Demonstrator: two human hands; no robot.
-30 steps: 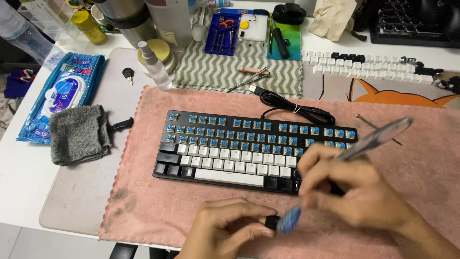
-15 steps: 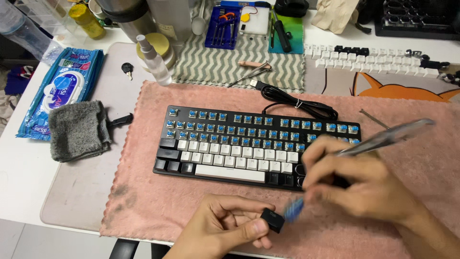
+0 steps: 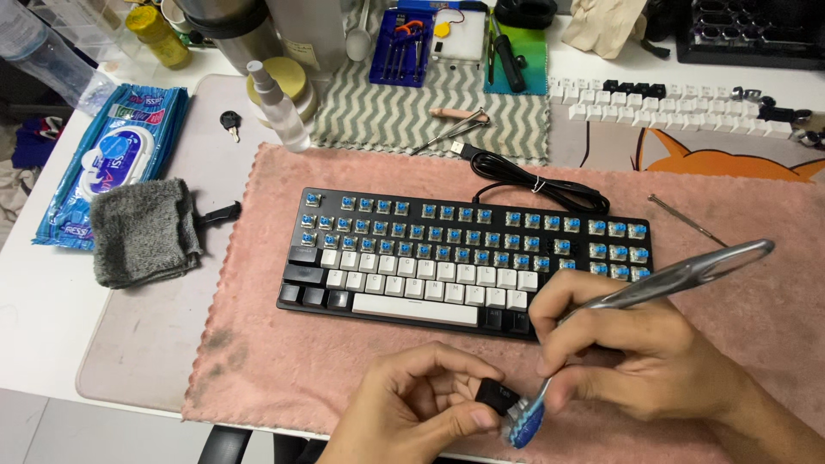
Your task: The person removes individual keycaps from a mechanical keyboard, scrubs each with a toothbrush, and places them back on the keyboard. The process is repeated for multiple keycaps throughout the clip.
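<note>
- A pink towel (image 3: 705,215) covers most of the white desk; it lies under the keyboard, likely to cushion it and catch dirt.
- The black mechanical keyboard (image 3: 464,262) sits in the middle of that towel. Its upper rows and right-hand block are stripped to bare blue switches, while white and black caps remain on the lower rows.
- Behind the keyboard's far right corner, loose white and black keycaps (image 3: 679,101) lie in rows, set apart from the work.
- Left of the keyboard, off the towel, rests a folded grey cloth (image 3: 142,230), with a blue pack of wet wipes (image 3: 112,159) just beyond it.
- Near the keyboard's front edge, the right hand (image 3: 640,352) is closed around a clear-handled toothbrush (image 3: 662,288), held like a pen so its blue head meets the cap.
- Just left of that, the left hand (image 3: 412,408) pinches a small black keycap (image 3: 497,397) between thumb and fingertips, tilted toward the bristles so they can touch it.
</note>
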